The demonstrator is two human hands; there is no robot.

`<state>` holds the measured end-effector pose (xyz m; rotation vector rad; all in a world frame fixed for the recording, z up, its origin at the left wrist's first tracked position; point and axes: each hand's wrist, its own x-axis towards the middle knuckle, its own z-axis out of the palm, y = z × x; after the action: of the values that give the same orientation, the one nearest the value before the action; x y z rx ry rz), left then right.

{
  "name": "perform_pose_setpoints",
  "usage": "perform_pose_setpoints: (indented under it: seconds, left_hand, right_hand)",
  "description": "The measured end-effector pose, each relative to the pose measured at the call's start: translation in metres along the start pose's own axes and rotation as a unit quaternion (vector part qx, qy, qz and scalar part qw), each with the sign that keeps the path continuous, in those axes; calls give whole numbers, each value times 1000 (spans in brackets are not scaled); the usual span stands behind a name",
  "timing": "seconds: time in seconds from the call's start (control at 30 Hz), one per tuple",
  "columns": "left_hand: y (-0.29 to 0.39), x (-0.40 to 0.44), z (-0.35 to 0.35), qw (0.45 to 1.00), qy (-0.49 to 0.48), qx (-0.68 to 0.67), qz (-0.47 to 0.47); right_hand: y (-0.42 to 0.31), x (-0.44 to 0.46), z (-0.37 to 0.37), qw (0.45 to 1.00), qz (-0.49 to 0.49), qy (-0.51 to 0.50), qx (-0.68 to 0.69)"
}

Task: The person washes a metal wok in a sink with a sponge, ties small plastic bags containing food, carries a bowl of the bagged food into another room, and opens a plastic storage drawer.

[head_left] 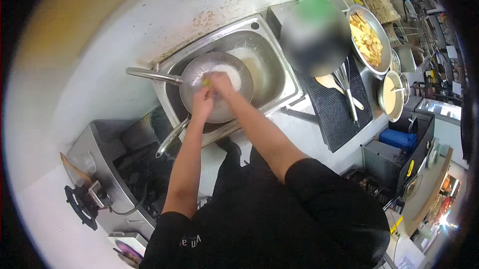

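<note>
A metal pan (240,100) with a long handle (172,138) sits in the steel sink (279,49). Over its inside, my two hands are close together. Between my fingers shows a small yellow-green sponge (206,83), partly hidden. My right hand (220,82) is closed around it from the right. Just below, the fingers of my left hand (202,102) are bunched and meet the sponge's lower side. A whitish patch (233,76), like suds or water, lies in the pan beside my right hand. The faucet (154,75) reaches over the pan's left rim.
Right of the sink, a whisk (344,87) and wooden spatula (332,83) lie on a black mat (342,129). Behind stand a bowl of sliced yellow food (366,39) and a bowl of pale batter (391,99). A stove (132,166) is at left. One round area is blurred.
</note>
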<state>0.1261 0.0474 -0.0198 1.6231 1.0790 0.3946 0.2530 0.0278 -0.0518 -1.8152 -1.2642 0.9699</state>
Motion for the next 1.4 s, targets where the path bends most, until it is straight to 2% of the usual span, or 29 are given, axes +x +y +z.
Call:
perform_pose_setpoints:
  seconds: [0.03, 0.07, 0.1, 0.13, 0.17, 0.23, 0.3, 0.33, 0.4, 0.5, 0.53, 0.57, 0.6, 0.63, 0.7, 0.73, 0.77, 0.8, 0.83, 0.87, 0.9, 0.93, 1.0, 1.1, 1.13, 1.17, 1.2, 1.27, 1.4]
  left_hand:
    - [12, -4, -5, 994, -26, 101, 19]
    - [9, -6, -5, 994, -27, 105, 19]
    - [2, -6, -1, 995, 20, 75, 60]
    - [-5, -3, 2, 991, 67, 43, 103]
    - [-12, -1, 4, 991, 63, 42, 108]
    - [-28, 5, 10, 971, 89, -216, 47]
    - [-37, 10, 11, 957, 62, -282, -39]
    - [-24, 3, 9, 959, 43, -270, -76]
    - [6, -2, 6, 933, 18, -339, -115]
    - [-16, 6, 3, 920, -74, -368, -114]
    - [-31, 13, 8, 919, -73, -371, -113]
    - [-48, 25, 17, 977, -5, -202, -67]
    - [-54, 37, 22, 997, 63, -27, -17]
    - [-50, 42, 22, 998, 59, -33, -10]
    - [-46, 40, 20, 998, 62, -29, 9]
    - [-41, 44, 27, 998, 54, -35, 28]
    - [-32, 50, 39, 997, 42, -45, 50]
    - [-5, 43, 29, 924, -22, -360, -124]
    - [14, 41, 20, 889, -39, -423, -173]
    - [-6, 51, 10, 898, -56, -415, -132]
    - [6, 53, 10, 889, -27, -412, -197]
    - [40, 44, 12, 886, -47, -399, -230]
    - [58, 44, 14, 891, -9, -358, -278]
    - [58, 57, 22, 912, 57, -246, -324]
    - [59, 60, 28, 959, 67, -200, -188]
    - [58, 62, 33, 984, 78, -152, -49]
    - [40, 63, 32, 984, 79, -153, -51]
    - [-9, 67, 25, 916, 20, -400, -39]
    - [30, 41, 37, 845, 4, -520, -125]
  right_hand:
    - [2, 13, -2, 1000, 1, 2, 3]
    - [2, 22, 1, 912, 170, 7, 374]
    - [0, 27, 5, 666, 310, 10, 678]
    - [-6, 19, 15, 588, 289, 42, 754]
    - [-19, 14, 33, 589, 286, 46, 755]
    - [-58, 11, 77, 781, 302, 400, 373]
    - [-54, 6, 75, 787, 281, 535, 124]
    - [-39, 6, 54, 814, 294, 417, 277]
    - [-12, 16, 7, 780, 267, 138, 549]
    - [-7, 10, -25, 716, 278, -9, 640]
    - [-4, 7, -20, 725, 284, 61, 624]
    - [9, 5, -7, 728, 282, 64, 622]
    - [28, 3, 11, 860, 212, 179, 429]
    - [30, 2, 19, 927, 158, 197, 276]
    - [28, 1, 26, 977, 107, 184, 10]
    - [-17, -14, -7, 988, 110, 18, -105]
    - [-21, -19, 7, 980, 127, 139, 66]
    - [-18, -25, 18, 930, 122, 255, 234]
    - [-39, -42, -3, 878, 155, 170, 419]
    - [-39, -52, -12, 934, 62, 187, 297]
    - [-38, -56, -20, 967, -28, 190, 170]
    - [-36, -53, -40, 966, -31, 196, 164]
    - [-25, -49, -71, 959, -252, 131, -17]
    - [-21, -39, -78, 907, -330, 120, -234]
    - [-23, -36, -66, 906, -329, 122, -235]
    - [-26, -37, -50, 960, -202, 154, -119]
    - [-29, -38, -33, 975, -83, 205, 19]
    - [-28, -25, -37, 955, 111, 73, 266]
    - [-27, -18, -26, 908, 147, 60, 388]
